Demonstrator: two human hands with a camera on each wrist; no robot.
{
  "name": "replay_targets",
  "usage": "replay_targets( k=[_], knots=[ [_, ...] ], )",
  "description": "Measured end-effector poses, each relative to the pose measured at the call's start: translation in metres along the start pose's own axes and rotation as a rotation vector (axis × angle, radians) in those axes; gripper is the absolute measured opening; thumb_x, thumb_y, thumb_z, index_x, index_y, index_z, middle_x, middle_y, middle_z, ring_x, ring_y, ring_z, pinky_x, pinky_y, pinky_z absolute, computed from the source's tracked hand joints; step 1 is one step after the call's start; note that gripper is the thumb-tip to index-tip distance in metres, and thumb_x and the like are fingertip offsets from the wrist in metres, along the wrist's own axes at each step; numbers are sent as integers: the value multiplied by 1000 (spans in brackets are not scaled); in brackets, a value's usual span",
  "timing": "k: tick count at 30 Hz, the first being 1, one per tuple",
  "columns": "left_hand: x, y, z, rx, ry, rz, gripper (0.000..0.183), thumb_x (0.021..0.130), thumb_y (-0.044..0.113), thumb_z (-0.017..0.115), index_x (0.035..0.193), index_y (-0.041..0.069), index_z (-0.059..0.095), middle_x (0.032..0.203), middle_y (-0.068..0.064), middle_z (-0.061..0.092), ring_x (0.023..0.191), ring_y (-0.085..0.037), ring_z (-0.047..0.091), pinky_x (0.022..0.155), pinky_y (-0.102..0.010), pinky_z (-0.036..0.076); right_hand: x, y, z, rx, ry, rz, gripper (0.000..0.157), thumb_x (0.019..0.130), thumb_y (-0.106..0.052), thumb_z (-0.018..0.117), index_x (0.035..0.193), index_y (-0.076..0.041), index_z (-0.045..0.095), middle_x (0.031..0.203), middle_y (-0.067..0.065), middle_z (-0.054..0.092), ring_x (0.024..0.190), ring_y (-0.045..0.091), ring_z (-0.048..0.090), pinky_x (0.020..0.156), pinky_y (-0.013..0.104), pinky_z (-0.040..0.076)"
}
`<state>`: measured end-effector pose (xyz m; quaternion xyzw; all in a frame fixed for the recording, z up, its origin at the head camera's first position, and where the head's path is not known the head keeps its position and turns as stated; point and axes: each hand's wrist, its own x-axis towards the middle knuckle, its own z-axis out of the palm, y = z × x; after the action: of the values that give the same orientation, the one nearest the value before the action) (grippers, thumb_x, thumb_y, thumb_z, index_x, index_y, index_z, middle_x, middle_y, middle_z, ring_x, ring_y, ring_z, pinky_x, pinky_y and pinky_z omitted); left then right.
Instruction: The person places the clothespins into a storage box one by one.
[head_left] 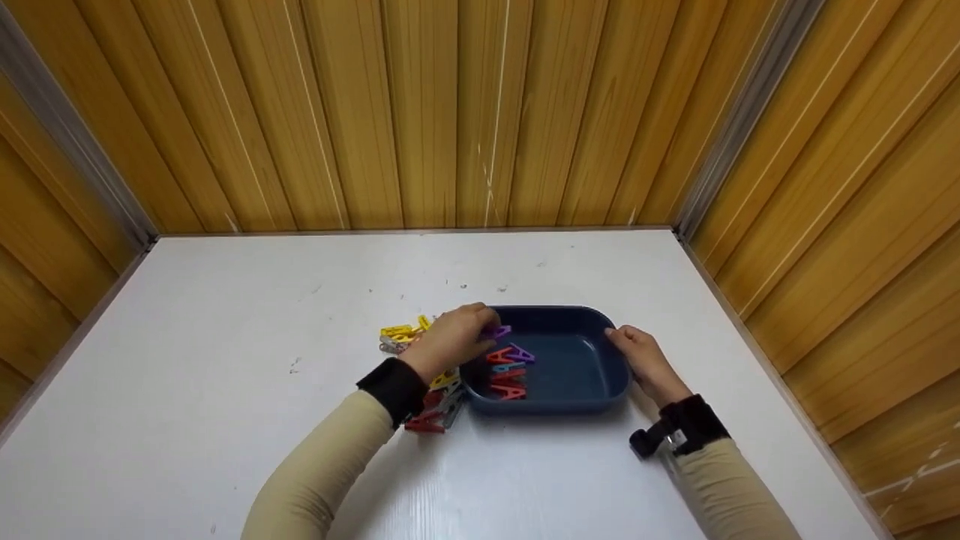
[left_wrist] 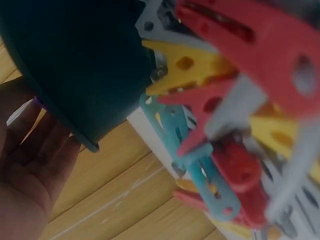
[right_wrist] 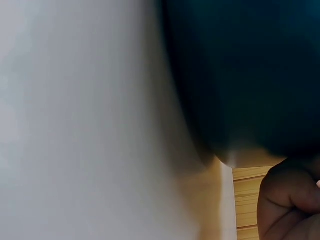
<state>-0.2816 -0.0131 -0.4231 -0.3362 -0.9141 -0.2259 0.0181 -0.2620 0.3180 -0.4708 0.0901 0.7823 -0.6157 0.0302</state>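
Note:
My left hand [head_left: 459, 337] reaches over the left rim of a dark blue rectangular basin [head_left: 551, 406] and pinches a purple clothespin [head_left: 498, 331] just inside it. In the left wrist view, only a sliver of purple shows between the fingers [left_wrist: 47, 132] beside the basin's wall. The right hand [head_left: 646, 360] grips the basin's right rim, thumb on top. Inside the basin, toward its left side, lie several clothespins: another purple one [head_left: 521, 353], red ones [head_left: 510, 391] and a blue one [head_left: 508, 367].
A heap of yellow, red, grey and light blue clothespins [left_wrist: 200, 170] lies on the white table [head_left: 225, 375], against the basin's left side and partly hidden under the left forearm. Wood-patterned panels [head_left: 420, 112] enclose the table at the back and sides.

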Motion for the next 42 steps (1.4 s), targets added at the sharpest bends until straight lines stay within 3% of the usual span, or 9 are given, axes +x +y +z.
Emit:
replay_targets(
  k=[8, 15, 31, 37, 42],
  knots=[
    [22, -5, 29, 153, -10, 18, 19, 92, 16, 75, 106, 4, 71, 102, -12, 73, 96, -28, 71, 84, -41, 61, -3, 6, 1, -15, -10, 30, 37, 105, -25, 56, 70, -18, 47, 57, -13, 37, 49, 2, 35, 46, 16, 29],
    [23, -8, 41, 286, 39, 60, 13, 94, 17, 72, 99, 6, 73, 94, -10, 70, 91, -27, 69, 77, -41, 61, -3, 1, 4, -3, -17, 11, 38, 105, -23, 56, 69, -18, 45, 58, -12, 36, 50, 2, 34, 47, 16, 27],
    [23, -7, 45, 262, 15, 32, 15, 90, 13, 74, 103, 6, 76, 98, -12, 72, 95, -30, 69, 82, -43, 60, -3, 4, 3, 5, 0, 28, 38, 106, -23, 55, 68, -19, 45, 56, -13, 37, 48, 1, 34, 46, 16, 27],
    [20, -11, 44, 100, 95, 66, 15, 95, 10, 69, 106, 2, 76, 102, -16, 73, 97, -33, 70, 82, -47, 61, -2, 1, 3, 9, -17, 31, 39, 106, -24, 55, 68, -18, 45, 56, -13, 37, 48, 1, 34, 46, 16, 28],
    [9, -3, 22, -11, 70, 63, 19, 97, 8, 65, 112, 1, 74, 109, -17, 72, 104, -34, 71, 89, -47, 60, -5, 2, 5, 4, 6, 9, 39, 105, -23, 56, 67, -19, 45, 56, -14, 37, 49, 1, 34, 47, 16, 27]
  ],
)
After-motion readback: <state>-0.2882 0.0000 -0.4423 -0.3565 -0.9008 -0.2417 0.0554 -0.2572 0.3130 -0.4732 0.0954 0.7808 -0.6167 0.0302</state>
